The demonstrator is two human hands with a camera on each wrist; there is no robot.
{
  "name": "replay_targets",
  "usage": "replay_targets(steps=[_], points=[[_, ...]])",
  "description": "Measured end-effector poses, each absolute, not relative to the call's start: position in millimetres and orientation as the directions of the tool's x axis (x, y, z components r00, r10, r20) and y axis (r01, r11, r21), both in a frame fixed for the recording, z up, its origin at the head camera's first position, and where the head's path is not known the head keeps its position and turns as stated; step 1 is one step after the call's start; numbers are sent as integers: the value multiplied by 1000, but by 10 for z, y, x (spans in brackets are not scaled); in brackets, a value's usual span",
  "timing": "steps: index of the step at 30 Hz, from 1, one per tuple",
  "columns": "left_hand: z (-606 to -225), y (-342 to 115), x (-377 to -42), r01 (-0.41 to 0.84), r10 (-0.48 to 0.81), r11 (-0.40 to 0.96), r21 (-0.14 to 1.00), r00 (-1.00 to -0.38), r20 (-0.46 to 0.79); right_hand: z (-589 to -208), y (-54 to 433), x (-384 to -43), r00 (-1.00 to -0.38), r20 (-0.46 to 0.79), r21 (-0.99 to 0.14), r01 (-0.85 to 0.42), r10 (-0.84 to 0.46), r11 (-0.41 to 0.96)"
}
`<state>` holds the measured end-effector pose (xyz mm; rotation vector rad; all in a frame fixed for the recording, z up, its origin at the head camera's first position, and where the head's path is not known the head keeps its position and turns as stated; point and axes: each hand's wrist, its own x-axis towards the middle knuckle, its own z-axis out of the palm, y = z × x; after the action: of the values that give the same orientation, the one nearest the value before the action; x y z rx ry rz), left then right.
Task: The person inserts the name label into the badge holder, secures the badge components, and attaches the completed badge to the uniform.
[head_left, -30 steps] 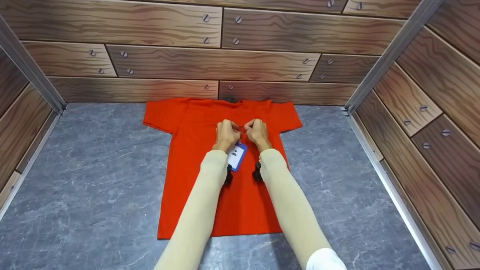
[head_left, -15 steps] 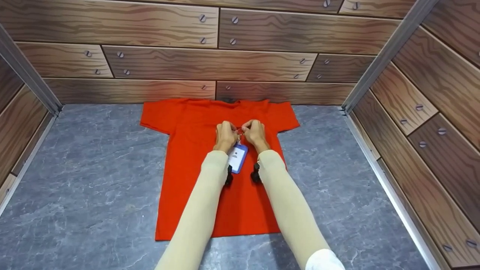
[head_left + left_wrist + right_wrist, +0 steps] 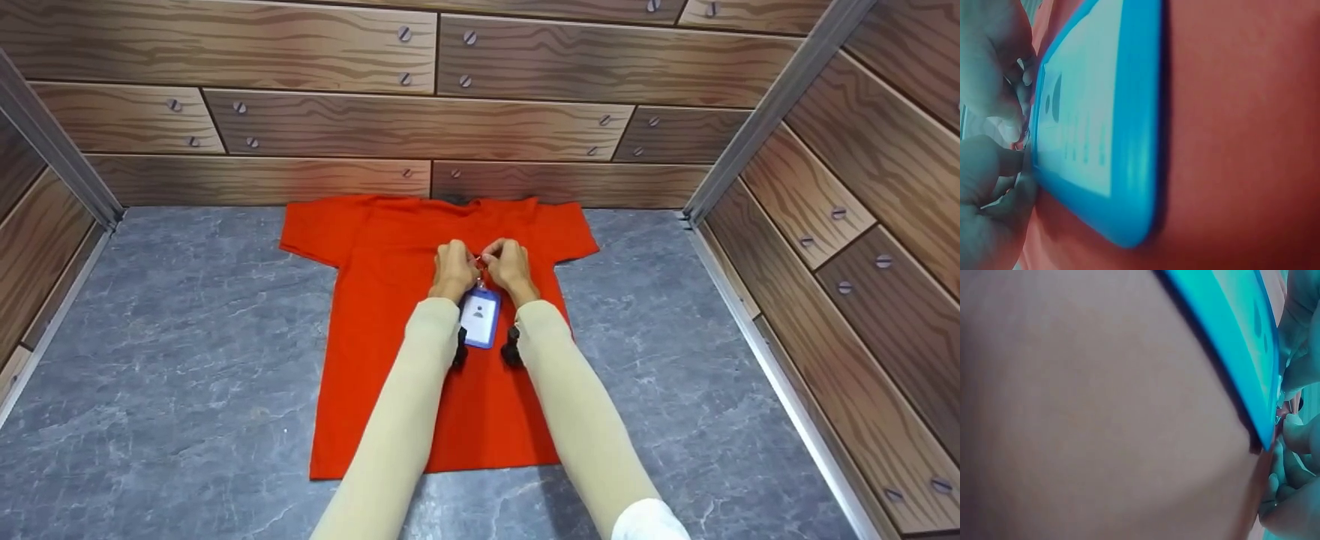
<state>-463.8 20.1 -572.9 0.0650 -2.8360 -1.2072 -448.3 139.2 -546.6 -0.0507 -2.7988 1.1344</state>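
A red T-shirt [image 3: 390,360] lies flat, with a blue-framed ID badge [image 3: 480,319] resting on its chest. My left hand [image 3: 452,271] curls at the badge's top, its thumb and fingertips pinching a small metal fastener [image 3: 1279,396] joined to it. Close beside it, my right hand [image 3: 510,268] pinches a bit of red shirt cloth near the fastener. The two sets of fingertips almost meet in the left wrist view, just beyond the badge's top edge [image 3: 1037,124]. Fingers hide most of the fastener, so its exact shape cannot be seen.
Grey marbled floor [image 3: 187,337] surrounds the shirt. A wood-patterned wall [image 3: 420,124] stands right behind the collar, with further panels [image 3: 862,247] at the sides. Dark wrist devices [image 3: 511,349] sit under both sleeve cuffs.
The badge has swung from a slant to nearly straight, shifting slightly right. The fingertips have moved only a little, and the red cloth seen between them half a second ago now shows less.
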Motion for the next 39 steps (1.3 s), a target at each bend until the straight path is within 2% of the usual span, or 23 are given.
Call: replay_targets(steps=[5,17,28,33,39], points=[[-5481,209,-4410,-10,-61,692,721,-997,45,-5475,1401,-4480,-993,96,-697,-22,63,717],[-5500,248,-4450,-12,-73,718,696,-996,58,-5468,1421,-4489,-993,113,-716,-58,33,696],[-5418,237,-4380,-39,-122,680,732,-991,60,-5479,1514,-4500,-990,103,-738,-14,92,675],[-5536,229,-4481,-35,-113,671,740,-992,55,-5496,1554,-4519,-991,83,-741,11,109,672],[-5730,206,-4649,-71,-120,686,724,-993,16,-5497,1534,-4508,-991,98,-759,-15,90,651]])
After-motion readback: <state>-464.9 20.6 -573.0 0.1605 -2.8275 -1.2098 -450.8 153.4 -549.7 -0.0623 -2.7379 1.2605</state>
